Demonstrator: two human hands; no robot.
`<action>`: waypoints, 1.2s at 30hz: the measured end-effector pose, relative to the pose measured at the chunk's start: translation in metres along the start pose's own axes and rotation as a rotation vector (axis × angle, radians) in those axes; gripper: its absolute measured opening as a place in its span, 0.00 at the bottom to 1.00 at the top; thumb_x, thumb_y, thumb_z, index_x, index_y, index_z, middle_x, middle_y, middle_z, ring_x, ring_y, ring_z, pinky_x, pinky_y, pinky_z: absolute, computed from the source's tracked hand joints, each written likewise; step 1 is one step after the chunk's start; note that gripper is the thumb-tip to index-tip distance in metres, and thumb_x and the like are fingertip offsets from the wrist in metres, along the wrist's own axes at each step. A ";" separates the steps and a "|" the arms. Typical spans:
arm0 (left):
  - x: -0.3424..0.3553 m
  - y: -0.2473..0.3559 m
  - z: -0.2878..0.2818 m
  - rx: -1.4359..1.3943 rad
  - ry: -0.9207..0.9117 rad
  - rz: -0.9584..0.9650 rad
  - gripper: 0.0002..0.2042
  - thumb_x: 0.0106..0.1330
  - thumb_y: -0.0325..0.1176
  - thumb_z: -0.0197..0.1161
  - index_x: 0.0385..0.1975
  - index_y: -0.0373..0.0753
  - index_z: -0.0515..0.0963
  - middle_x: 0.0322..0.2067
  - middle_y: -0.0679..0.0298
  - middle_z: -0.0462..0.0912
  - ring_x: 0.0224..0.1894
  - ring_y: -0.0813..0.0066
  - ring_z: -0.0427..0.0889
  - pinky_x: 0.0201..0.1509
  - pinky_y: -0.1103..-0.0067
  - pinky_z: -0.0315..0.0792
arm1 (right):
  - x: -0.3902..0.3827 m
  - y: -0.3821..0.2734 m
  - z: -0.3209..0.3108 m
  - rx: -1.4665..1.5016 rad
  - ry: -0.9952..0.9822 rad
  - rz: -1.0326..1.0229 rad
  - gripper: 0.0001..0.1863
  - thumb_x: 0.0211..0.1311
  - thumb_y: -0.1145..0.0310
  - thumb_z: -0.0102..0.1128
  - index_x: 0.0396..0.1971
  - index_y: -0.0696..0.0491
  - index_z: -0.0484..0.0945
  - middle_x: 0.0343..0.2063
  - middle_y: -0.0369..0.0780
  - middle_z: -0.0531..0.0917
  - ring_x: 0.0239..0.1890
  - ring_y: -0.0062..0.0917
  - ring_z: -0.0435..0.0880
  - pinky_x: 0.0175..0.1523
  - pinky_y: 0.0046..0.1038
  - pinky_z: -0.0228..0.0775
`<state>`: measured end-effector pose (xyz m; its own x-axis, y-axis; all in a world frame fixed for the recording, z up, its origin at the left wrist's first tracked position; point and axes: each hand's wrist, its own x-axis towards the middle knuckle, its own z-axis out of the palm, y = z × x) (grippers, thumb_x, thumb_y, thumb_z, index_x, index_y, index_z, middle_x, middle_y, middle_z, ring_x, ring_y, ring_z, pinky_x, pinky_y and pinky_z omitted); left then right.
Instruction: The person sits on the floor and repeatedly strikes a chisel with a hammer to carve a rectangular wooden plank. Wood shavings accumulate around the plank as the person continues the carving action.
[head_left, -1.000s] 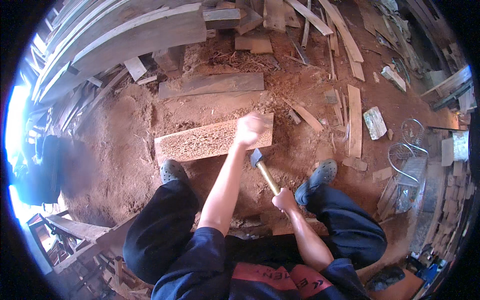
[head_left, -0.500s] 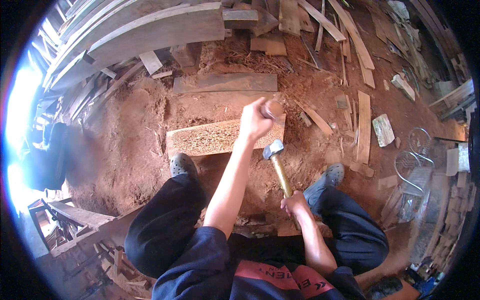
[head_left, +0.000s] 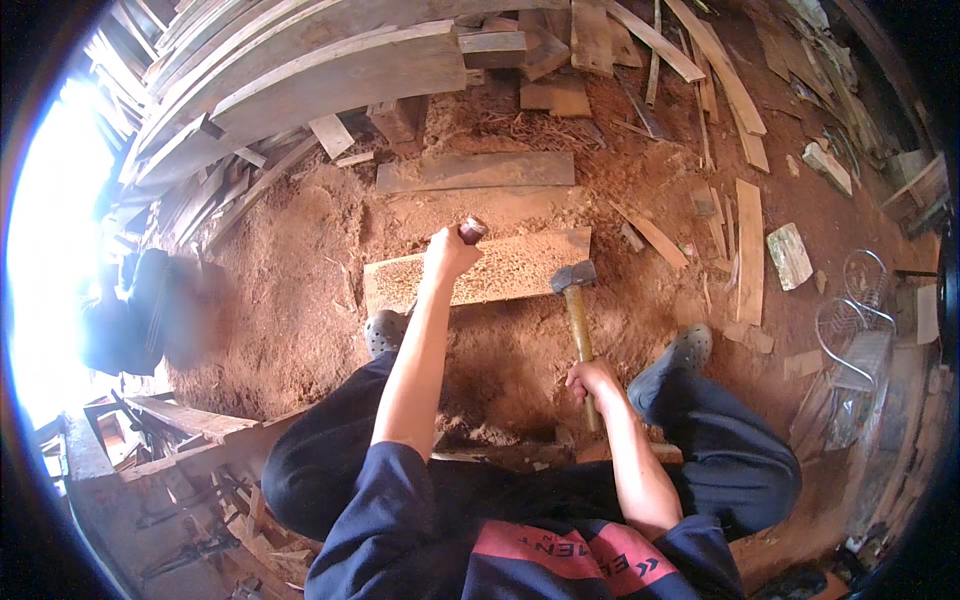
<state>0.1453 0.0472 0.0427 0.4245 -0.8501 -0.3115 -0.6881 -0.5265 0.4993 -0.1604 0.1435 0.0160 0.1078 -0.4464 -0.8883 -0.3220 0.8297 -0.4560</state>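
My left hand (head_left: 452, 257) is closed round the brown handle of a chisel (head_left: 472, 230), above the left-middle part of a pale wooden board (head_left: 530, 262). Most of the chisel's blade is hidden behind my hand and forearm. The board lies crosswise on the ground, its top covered with small dark pits or chips. In my right hand (head_left: 594, 382) is a hammer (head_left: 580, 325), gripped low on its yellowish handle. Its dark metal head (head_left: 573, 277) is over or beside the board's right near corner, apart from the chisel; whether it touches the board I cannot tell.
Beyond the board lies a darker plank (head_left: 475, 172). Long boards (head_left: 340, 85) are stacked at the far left. Loose strips (head_left: 750, 250) and a pale block (head_left: 789, 256) lie right, near a metal wire-and-sheet object (head_left: 855, 350). My shoes (head_left: 385, 333) flank the work.
My left hand has moved left along the board with the chisel. The hammer is still in my right hand, its handle now more upright in view. The whole view has shifted slightly.
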 end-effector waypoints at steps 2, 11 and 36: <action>0.006 -0.012 0.017 0.118 -0.029 0.071 0.16 0.46 0.32 0.63 0.36 0.35 0.77 0.34 0.51 0.81 0.41 0.57 0.80 0.45 0.69 0.74 | 0.000 0.002 -0.001 -0.015 -0.007 -0.008 0.06 0.41 0.76 0.56 0.12 0.59 0.71 0.08 0.37 0.69 0.09 0.23 0.67 0.14 0.28 0.61; 0.024 -0.031 0.063 0.328 -0.268 0.128 0.38 0.39 0.39 0.74 0.55 0.43 0.66 0.52 0.58 0.69 0.51 0.61 0.74 0.50 0.71 0.73 | 0.022 0.016 -0.013 -0.030 -0.005 -0.025 0.05 0.41 0.76 0.55 0.13 0.58 0.70 0.08 0.36 0.67 0.09 0.22 0.65 0.16 0.27 0.57; 0.005 0.011 0.100 0.497 -0.371 0.308 0.66 0.32 0.49 0.78 0.66 0.38 0.34 0.64 0.37 0.43 0.53 0.51 0.73 0.47 0.69 0.75 | -0.036 -0.035 -0.022 0.407 -0.095 0.092 0.08 0.42 0.80 0.56 0.18 0.52 0.67 0.10 0.30 0.65 0.10 0.15 0.64 0.17 0.24 0.61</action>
<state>0.0811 0.0375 -0.0340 -0.0020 -0.8574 -0.5146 -0.9705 -0.1223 0.2076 -0.1739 0.1225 0.0651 0.1881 -0.3474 -0.9187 0.0610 0.9377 -0.3421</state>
